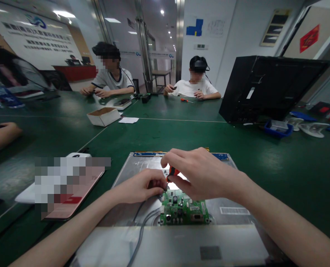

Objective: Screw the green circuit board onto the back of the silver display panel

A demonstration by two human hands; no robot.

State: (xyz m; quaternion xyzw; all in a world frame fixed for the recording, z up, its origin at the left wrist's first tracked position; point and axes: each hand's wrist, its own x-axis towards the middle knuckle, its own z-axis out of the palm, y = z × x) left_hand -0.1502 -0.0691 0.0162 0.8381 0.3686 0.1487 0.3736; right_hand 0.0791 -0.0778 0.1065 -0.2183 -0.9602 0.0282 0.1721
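A display panel (231,218) lies back side up in front of me, with a green circuit board (184,209) at its middle. My right hand (200,174) grips a screwdriver (172,172) by its red and black handle, above the board's upper left corner. Close beside the shaft, the fingers of my left hand (142,185) are pinched together at that corner. What they hold, if anything, is hidden. Grey cables (142,230) run from the board's left side toward me. A blue strip board (148,154) lines the panel's far edge.
Left of the panel lie a pink-backed phone (67,204) and a white object, partly blurred out. Farther off stand an open white box (103,116), a black monitor (270,89) and a blue tray (278,128). Several people sit around the green table (165,135); one hand (3,133) rests at the left edge.
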